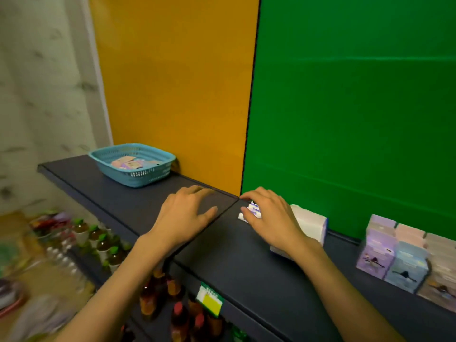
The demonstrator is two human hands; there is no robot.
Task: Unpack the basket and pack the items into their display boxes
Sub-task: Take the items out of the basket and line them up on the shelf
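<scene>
Dark matte shelf [246,255], with packing under way at the white cardboard display box [311,224].

Lying just behind the right hand [270,215], that box is nearer this hand, whose curled fingers are gripping small white-and-blue packets [254,210], long axis running fingertip to wrist. Well beyond the left hand [183,215], resting flat with fingers spread and holding nothing, the turquoise perforated plastic basket [133,165] is holding glossy pink sachets [128,162].

No text can be read; the tag [210,299] on the shelf [259,272] edge has green and yellow fields, but its print is too blurred; the packs in the basket [133,166] and the boxes [404,255] at the right show only pictures and blurred marks.
</scene>
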